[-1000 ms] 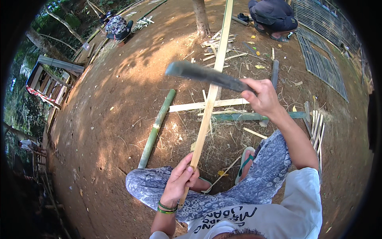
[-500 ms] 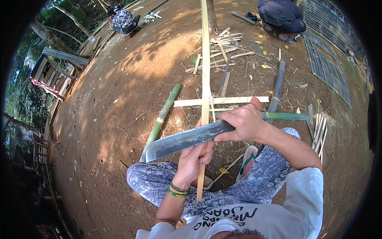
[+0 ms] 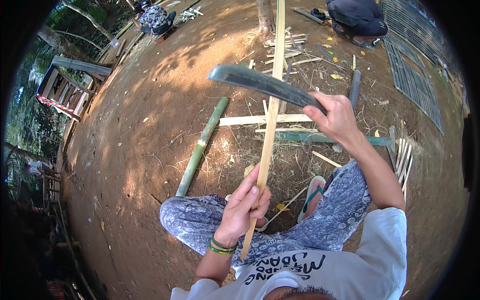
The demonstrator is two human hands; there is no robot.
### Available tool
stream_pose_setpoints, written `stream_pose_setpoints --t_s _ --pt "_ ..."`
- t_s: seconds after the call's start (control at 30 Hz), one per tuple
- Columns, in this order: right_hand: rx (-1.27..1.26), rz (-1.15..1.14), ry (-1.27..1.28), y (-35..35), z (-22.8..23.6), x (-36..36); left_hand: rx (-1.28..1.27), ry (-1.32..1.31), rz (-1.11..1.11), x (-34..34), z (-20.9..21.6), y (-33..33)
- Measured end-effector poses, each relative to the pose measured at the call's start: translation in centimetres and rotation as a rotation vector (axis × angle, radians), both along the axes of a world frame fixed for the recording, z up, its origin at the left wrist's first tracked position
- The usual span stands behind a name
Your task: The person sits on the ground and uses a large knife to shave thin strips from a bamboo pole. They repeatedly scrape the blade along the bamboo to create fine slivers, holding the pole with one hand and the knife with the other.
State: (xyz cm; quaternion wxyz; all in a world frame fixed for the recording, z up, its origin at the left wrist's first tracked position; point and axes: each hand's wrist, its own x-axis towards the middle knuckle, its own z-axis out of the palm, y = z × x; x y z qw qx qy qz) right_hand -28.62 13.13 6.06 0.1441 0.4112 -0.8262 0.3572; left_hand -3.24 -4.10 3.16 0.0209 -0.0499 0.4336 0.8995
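My left hand point(image 3: 245, 207) is closed round the lower part of a long pale bamboo strip point(image 3: 268, 140), which runs up and away from my lap past the top of the picture. A machete point(image 3: 265, 86) is in my right hand point(image 3: 334, 114), its fingers wrapped at the handle end, which they mostly hide. The dark, broad blade points left and lies across the strip's upper stretch, well above my left hand. Whether its edge touches the strip I cannot tell.
Before my legs, a green bamboo pole point(image 3: 200, 145) lies on the left and another point(image 3: 305, 137) crosswise. Split strips point(image 3: 404, 160) are at the right, with cut pieces point(image 3: 295, 52) beyond. A crouching person point(image 3: 356, 20) is at the far right, another point(image 3: 155, 17) far left.
The machete has moved up and away along the strip, from close by my left hand. A short sliver now lies on the ground near my right knee. The strip leans more to the right.
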Motion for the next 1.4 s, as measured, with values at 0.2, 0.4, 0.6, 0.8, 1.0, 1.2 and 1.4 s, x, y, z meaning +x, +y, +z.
stream_pose_setpoints --t_s 0.2,0.4,0.6,0.8,1.0,1.2,1.4 --pt "0.042 0.295 0.086 -2.5 -1.2 5.2 0.117 0.102 0.253 -4.5 0.6 -0.8" --pt "-0.021 0.317 0.020 -2.5 -2.4 4.9 -0.267 0.065 0.409 -6.1 0.5 -0.4" --pt "-0.029 0.313 -0.007 -2.4 -2.6 4.6 -0.301 0.117 0.391 -6.4 0.6 0.0" --pt "-0.009 0.345 0.030 -2.3 -2.0 5.2 -0.338 0.081 0.356 -6.2 1.7 0.2" --pt "-0.179 0.325 -0.127 -2.4 -2.0 4.1 0.125 -0.016 0.072 -4.8 1.7 0.0" --pt "-0.412 0.251 -0.581 -2.9 -1.7 3.4 0.097 -0.043 -0.122 -2.8 0.0 -0.5" --pt "-0.498 0.285 -0.883 -2.7 -1.2 3.9 -0.026 -0.051 -0.048 -4.3 1.0 0.0"
